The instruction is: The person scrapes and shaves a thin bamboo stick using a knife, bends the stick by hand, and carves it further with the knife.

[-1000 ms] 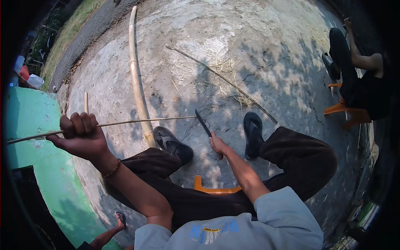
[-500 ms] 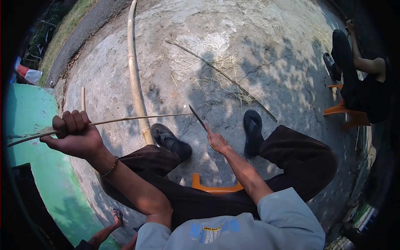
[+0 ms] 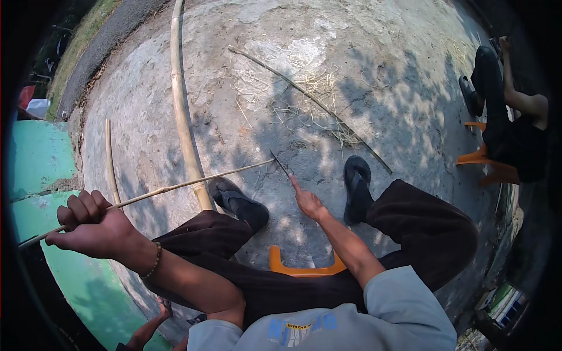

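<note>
My left hand point(image 3: 93, 227) is closed around a thin bamboo stick point(image 3: 187, 183), held out at the left with one end behind the fist. The stick slants up to the right, crossing in front of the thick bamboo pole. Out over the ground between my feet, my right hand point(image 3: 309, 202) grips a knife point(image 3: 280, 163), its forefinger stretched towards the dark blade. Its handle is hidden in the fingers. The blade's tip is at the stick's far end; whether they touch I cannot tell.
A long bamboo pole point(image 3: 181, 105) and a shorter piece point(image 3: 111, 161) lie at the left. Another thin pole point(image 3: 310, 96) lies ahead among pale shavings point(image 3: 319, 85). A green ledge point(image 3: 41, 152) borders the left. At the right, another person point(image 3: 509, 134) sits on an orange stool point(image 3: 477, 157).
My left hand has moved down and slightly left, so the stick slants more steeply. My right hand is a little lower and further right, with its forefinger now stretched out along the knife.
</note>
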A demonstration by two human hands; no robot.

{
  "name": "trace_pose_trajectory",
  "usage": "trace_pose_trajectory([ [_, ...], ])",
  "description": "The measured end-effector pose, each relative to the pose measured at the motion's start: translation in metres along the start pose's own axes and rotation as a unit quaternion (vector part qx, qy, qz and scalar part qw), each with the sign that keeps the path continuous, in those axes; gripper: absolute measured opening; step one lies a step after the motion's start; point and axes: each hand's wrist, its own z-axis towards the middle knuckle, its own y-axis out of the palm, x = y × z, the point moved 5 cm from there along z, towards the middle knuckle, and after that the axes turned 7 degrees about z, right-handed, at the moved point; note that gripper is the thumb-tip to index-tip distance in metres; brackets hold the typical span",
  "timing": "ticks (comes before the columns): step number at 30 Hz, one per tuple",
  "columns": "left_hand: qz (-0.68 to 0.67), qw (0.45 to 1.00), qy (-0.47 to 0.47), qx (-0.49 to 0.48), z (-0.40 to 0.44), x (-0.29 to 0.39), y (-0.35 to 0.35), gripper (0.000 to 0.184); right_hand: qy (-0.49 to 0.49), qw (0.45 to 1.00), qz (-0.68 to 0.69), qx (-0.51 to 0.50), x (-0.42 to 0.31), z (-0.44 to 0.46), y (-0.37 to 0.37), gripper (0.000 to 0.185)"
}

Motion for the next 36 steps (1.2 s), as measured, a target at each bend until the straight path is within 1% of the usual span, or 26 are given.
trace_pose_trajectory([
  [2, 0.014, 1.000, 0.004, 0.018, -0.006, 0.004, 0.001, 0.061, -0.057, 0.998, 0.041, 0.003, 0.010, 0.008, 0.032, 0.081],
  [3, 0.017, 1.000, 0.001, 0.018, -0.007, 0.004, 0.000, 0.061, -0.054, 0.998, 0.041, 0.000, -0.001, 0.001, 0.031, 0.081],
  [5, 0.010, 1.000, 0.004, -0.011, -0.009, 0.005, 0.001, 0.060, -0.073, 0.994, 0.068, 0.036, -0.036, -0.016, 0.005, 0.088],
  [6, 0.009, 1.000, 0.003, -0.009, -0.010, 0.004, 0.003, 0.060, -0.073, 0.994, 0.067, 0.035, -0.033, -0.016, 0.006, 0.088],
  [8, 0.014, 1.000, 0.014, 0.015, -0.012, 0.006, 0.006, 0.060, -0.015, 1.000, 0.014, 0.010, -0.023, -0.018, 0.009, 0.081],
  [9, 0.011, 1.000, 0.016, 0.014, -0.013, 0.007, 0.007, 0.060, -0.016, 1.000, 0.014, 0.013, -0.013, -0.020, 0.010, 0.081],
  [11, 0.012, 0.999, 0.005, 0.035, -0.013, 0.007, 0.006, 0.060, 0.007, 0.999, -0.048, 0.006, 0.012, -0.016, 0.013, 0.086],
  [12, 0.013, 0.999, 0.006, 0.036, -0.012, 0.010, 0.003, 0.060, 0.006, 0.999, -0.048, 0.004, 0.012, -0.016, 0.015, 0.086],
  [14, -0.023, 0.999, -0.029, 0.033, -0.008, 0.008, -0.003, 0.059, 0.002, 0.998, -0.057, 0.027, 0.015, -0.018, 0.016, 0.092],
  [15, -0.025, 0.999, -0.030, 0.032, -0.005, 0.010, -0.008, 0.059, 0.003, 0.998, -0.057, 0.029, 0.012, -0.020, 0.014, 0.092],
  [17, -0.010, 0.996, -0.020, 0.086, 0.008, 0.021, -0.033, 0.059, 0.047, 0.999, -0.022, -0.014, 0.002, -0.019, 0.016, 0.094],
  [19, -0.031, 0.995, 0.016, 0.093, 0.027, 0.040, -0.070, 0.058, 0.043, 0.999, -0.024, -0.003, 0.001, -0.021, 0.020, 0.092],
  [21, -0.063, 0.996, 0.024, 0.063, 0.046, 0.059, -0.110, 0.059, 0.043, 0.999, -0.027, 0.016, 0.012, -0.017, 0.014, 0.091],
  [22, -0.068, 0.995, 0.026, 0.062, 0.045, 0.062, -0.110, 0.059, 0.021, 0.999, 0.036, -0.020, 0.017, -0.012, 0.010, 0.083],
  [23, -0.060, 0.995, 0.046, 0.062, 0.043, 0.067, -0.113, 0.059, -0.002, 0.993, 0.099, -0.060, 0.023, -0.009, 0.007, 0.075],
  [24, -0.050, 0.995, 0.066, 0.064, 0.041, 0.072, -0.116, 0.060, -0.003, 0.994, 0.096, -0.060, 0.027, -0.011, -0.003, 0.075],
  [25, -0.050, 0.994, 0.067, 0.068, 0.032, 0.072, -0.106, 0.060, -0.060, 0.993, 0.099, -0.007, 0.026, -0.014, -0.019, 0.070],
  [26, -0.020, 0.996, 0.056, 0.073, 0.019, 0.067, -0.081, 0.061, -0.115, 0.987, 0.103, 0.043, 0.022, -0.019, -0.032, 0.065],
  [27, 0.009, 0.996, 0.045, 0.077, 0.012, 0.061, -0.059, 0.062, -0.117, 0.987, 0.100, 0.040, 0.023, -0.020, -0.034, 0.065],
  [29, -0.030, 0.998, 0.032, 0.051, 0.007, 0.032, -0.035, 0.063, -0.041, 0.974, 0.142, 0.169, 0.034, -0.018, -0.055, 0.064],
  [30, -0.045, 0.998, 0.025, 0.042, 0.006, 0.018, -0.025, 0.062, -0.044, 0.974, 0.141, 0.170, 0.036, -0.014, -0.060, 0.064],
  [31, -0.059, 0.998, 0.017, 0.031, 0.005, 0.009, -0.019, 0.062, -0.026, 0.965, 0.156, 0.207, 0.041, -0.012, -0.066, 0.063],
  [32, -0.050, 0.998, 0.042, 0.007, 0.004, 0.009, -0.017, 0.062, -0.007, 0.955, 0.173, 0.242, 0.047, -0.010, -0.070, 0.063],
  [36, -0.046, 0.998, 0.033, -0.008, 0.005, 0.009, -0.015, 0.063, -0.001, 0.963, 0.160, 0.217, 0.021, -0.002, -0.087, 0.063],
])
